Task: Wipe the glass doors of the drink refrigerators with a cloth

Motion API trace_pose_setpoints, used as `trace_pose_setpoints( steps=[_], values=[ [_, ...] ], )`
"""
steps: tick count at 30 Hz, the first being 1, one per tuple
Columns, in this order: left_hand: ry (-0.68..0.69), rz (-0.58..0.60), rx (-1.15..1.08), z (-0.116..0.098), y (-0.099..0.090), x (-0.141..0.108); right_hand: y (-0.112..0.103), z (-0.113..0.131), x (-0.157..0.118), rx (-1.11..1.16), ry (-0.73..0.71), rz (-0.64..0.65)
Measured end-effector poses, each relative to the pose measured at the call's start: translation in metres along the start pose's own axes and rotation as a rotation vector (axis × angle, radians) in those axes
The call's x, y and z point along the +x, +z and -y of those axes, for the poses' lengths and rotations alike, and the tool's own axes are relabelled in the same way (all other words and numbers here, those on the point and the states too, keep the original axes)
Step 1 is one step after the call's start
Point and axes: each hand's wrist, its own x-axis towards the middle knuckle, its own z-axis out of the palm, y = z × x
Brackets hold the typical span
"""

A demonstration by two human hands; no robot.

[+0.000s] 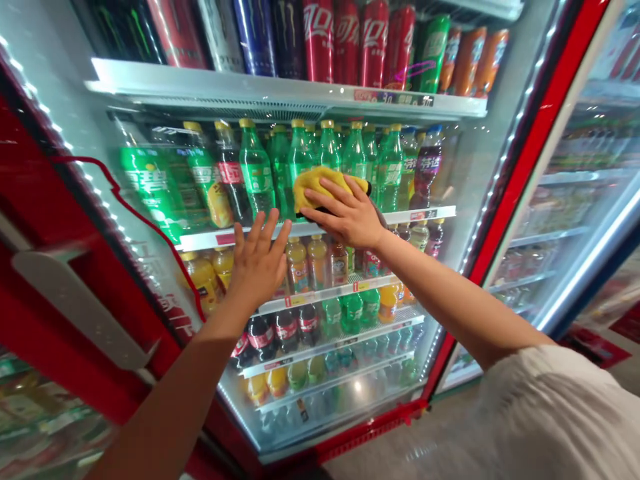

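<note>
Facing us is a tall lit drinks cooler (350,437), its red-framed glass door (535,157) filling most of our view, with a second cooler (565,175) at the far right, blurred. Inside the first we see white shelves, among them a top shelf (280,92) of cans and, just below, a bottle shelf (443,213). Our pale sleeve (560,413) fills the lower right corner, and a long grey handle (85,307) shows at the left. A large green bottle (150,187) tilts in our view at the left end of the bottle shelf; beside it stand smaller green bottles (257,170) with yellow caps, and a purple bottle (429,163) with a blue cap is near the right end. Our left hand (257,267) is bare, its fingers straight and spread apart in front of the glass; we cannot tell whether its palm touches the pane. Our right hand (353,213) lies flat over a yellow cloth (313,187), fingers stretched and slightly apart, not clamped. We have that cloth in front of the green bottles, near the middle of the door, its dark edging showing. Smaller still are the red cans (319,43) and orange cans (473,60) up top, then the little price labels (423,215) along the shelf edges.
</note>
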Motion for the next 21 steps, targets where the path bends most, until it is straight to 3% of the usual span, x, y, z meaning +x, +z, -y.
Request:
trace_pose_setpoints(
  steps=[3,5,7,10,13,17,21],
  values=[
    [-0.016,-0.010,0.014,-0.006,0.003,-0.003,0.009,-0.014,-0.028,-0.022,0.138,-0.057],
    [-0.035,-0.009,0.013,-0.008,0.006,-0.008,0.021,-0.011,-0.052,-0.017,0.210,-0.086],
    [-0.049,-0.014,0.012,-0.011,0.008,-0.009,0.030,-0.004,-0.068,0.002,0.192,-0.079],
    [-0.038,-0.012,0.013,-0.018,0.011,0.002,0.028,-0.003,-0.064,0.021,0.081,-0.023],
    [0.007,0.011,0.002,-0.030,0.013,0.021,0.015,-0.025,-0.047,0.013,0.097,-0.034],
    [-0.011,0.046,-0.008,-0.044,0.016,0.031,0.015,-0.055,-0.058,-0.003,0.288,-0.193],
    [-0.035,0.071,-0.001,-0.053,0.018,0.024,0.037,-0.043,-0.099,-0.033,0.406,-0.381]
  ],
)
